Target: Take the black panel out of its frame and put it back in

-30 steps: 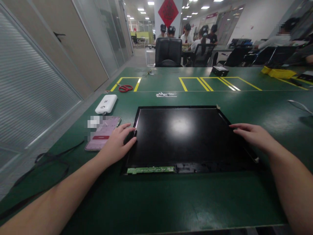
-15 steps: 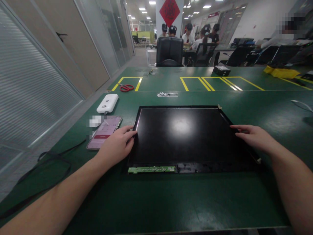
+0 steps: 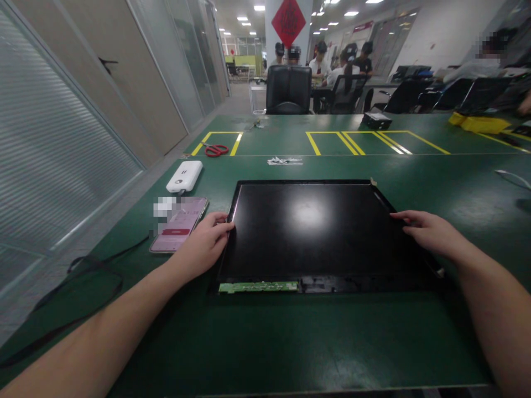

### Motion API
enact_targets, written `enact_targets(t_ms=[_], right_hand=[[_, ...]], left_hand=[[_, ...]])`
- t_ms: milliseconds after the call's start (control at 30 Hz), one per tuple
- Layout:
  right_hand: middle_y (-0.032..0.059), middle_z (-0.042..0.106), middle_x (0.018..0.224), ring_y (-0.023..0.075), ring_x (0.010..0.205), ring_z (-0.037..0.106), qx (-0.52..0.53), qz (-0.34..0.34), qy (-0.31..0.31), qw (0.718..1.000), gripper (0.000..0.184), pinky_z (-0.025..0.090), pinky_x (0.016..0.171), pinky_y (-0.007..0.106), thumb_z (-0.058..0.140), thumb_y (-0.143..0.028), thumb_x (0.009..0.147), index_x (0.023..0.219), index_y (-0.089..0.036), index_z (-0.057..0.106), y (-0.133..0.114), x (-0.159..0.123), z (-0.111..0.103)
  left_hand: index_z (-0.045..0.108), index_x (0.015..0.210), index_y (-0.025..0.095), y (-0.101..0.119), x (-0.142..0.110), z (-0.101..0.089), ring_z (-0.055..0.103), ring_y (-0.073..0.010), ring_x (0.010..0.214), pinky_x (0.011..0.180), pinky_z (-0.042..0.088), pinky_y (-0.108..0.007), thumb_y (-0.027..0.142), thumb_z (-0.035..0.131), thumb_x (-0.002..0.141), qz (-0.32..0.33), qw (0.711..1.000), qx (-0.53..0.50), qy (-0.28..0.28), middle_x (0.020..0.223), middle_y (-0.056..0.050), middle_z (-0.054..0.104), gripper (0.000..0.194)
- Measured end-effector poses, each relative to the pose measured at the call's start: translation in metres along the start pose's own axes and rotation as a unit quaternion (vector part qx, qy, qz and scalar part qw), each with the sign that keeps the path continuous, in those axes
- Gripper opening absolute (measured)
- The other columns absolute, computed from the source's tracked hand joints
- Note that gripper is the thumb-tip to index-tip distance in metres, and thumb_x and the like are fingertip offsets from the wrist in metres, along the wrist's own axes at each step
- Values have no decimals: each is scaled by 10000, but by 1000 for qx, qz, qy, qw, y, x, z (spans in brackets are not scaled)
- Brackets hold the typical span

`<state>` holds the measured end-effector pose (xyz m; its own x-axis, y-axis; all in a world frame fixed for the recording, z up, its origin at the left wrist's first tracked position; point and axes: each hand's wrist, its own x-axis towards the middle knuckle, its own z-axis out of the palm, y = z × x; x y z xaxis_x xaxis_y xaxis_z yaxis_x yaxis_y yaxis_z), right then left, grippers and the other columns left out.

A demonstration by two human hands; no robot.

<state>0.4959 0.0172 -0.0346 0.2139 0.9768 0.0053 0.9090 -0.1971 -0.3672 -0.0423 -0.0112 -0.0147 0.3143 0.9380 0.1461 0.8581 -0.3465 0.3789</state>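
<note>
A black display panel (image 3: 315,226) lies flat on the green table (image 3: 290,342), with a narrow green circuit strip (image 3: 258,287) along its near edge. My left hand (image 3: 204,246) rests on the panel's left edge, fingers curled over the rim. My right hand (image 3: 429,233) lies on the right edge, fingers stretched along the frame. Neither hand lifts the panel off the table.
A phone (image 3: 179,224) with a lit screen and a white power bank (image 3: 185,176) lie left of the panel; a black cable (image 3: 83,271) trails off the left. Red scissors (image 3: 215,150), small metal parts (image 3: 284,161) and a black box (image 3: 376,120) sit farther back. People sit at desks beyond.
My left hand has slid slightly along the panel's left edge, thumb now tucked against the rim. My right hand has hardly moved. The panel stays flat.
</note>
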Motion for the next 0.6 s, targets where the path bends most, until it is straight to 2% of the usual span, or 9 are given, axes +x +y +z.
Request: enact_targets(t_ms=[100,167,267,467,600], right_hand=[[94,746,1010,244,865,695,15,29,-21,999,498,521,816,358,544,-210,723,1171,-203,763,-4,-1,-1],[94,738,978,246,853,691,18,36,-22,999,499,520,800,357,546,-209,722,1170,-198,763,-8,-2,-3],[87,731,937,244,830,685,20,35,-19,999,494,519,785,356,546,-215,723,1166,-202,764,-12,-3,-5],[84,720,918,240,828,675,18,31,-19,999,500,518,797,358,543,-229,719,1165,-198,767,-7,-2,-3],[82,732,978,241,861,678,21,32,-9,999,495,515,828,365,545,-233,713,1155,-214,768,-4,-1,-1]], left_hand=[[748,1186,130,-2,0,0,577,-360,1302,1140,460,-578,356,401,963,-4,1000,-9,-1,1386,-205,563,470],[756,1167,163,-4,0,1,578,-353,1296,1139,463,-577,360,423,959,-3,1000,-20,7,1372,-180,575,440],[760,1142,197,-6,-1,3,577,-344,1286,1144,461,-574,370,444,954,-1,999,-34,19,1357,-153,584,407],[726,1139,185,-5,-1,4,568,-335,1288,1144,451,-573,354,447,944,-1,999,-37,18,1354,-162,564,381],[694,1111,201,-5,0,5,572,-329,1269,1128,456,-588,347,483,918,-1,999,-44,27,1318,-141,580,321]])
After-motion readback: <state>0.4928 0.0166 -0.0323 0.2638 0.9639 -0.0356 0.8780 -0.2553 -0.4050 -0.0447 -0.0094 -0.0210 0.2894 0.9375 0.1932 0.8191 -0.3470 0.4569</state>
